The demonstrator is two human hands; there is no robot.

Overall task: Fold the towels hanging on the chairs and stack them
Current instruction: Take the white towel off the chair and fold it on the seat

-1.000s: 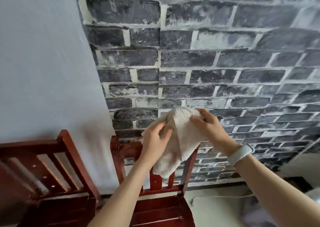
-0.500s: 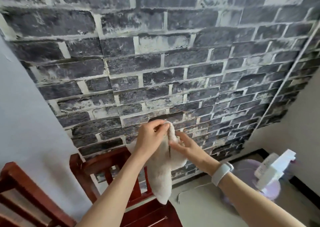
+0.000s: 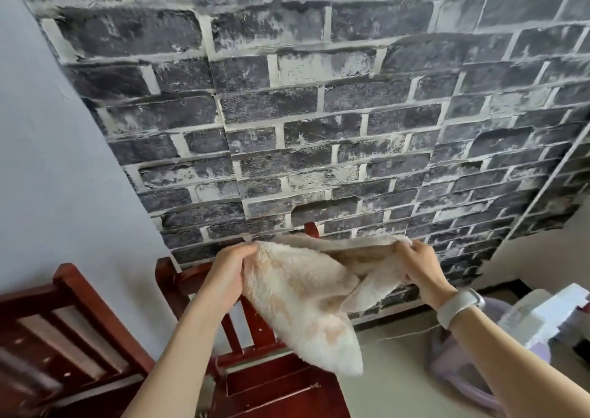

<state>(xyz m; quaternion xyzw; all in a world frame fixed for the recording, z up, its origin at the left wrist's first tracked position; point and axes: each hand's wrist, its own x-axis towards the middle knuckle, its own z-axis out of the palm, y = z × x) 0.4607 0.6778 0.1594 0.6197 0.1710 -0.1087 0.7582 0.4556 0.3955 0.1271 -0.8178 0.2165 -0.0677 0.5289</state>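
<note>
A fluffy cream towel (image 3: 300,296) hangs in the air between my hands, above a dark red wooden chair (image 3: 271,389). My left hand (image 3: 228,274) grips the towel's left top edge. My right hand (image 3: 415,264) pinches its right top edge, a white watch on that wrist. The top edge is stretched wide and the lower part droops to a point over the chair seat. The towel hides much of that chair's backrest.
A second dark red chair (image 3: 64,328) stands at the lower left against the pale wall. A brick-pattern wall fills the background. At the right, a lilac plastic stool (image 3: 459,363) carries a white spray bottle (image 3: 542,315).
My hands have moved apart, spreading the bunched towel wide. The view has shifted, showing more of the left chair.
</note>
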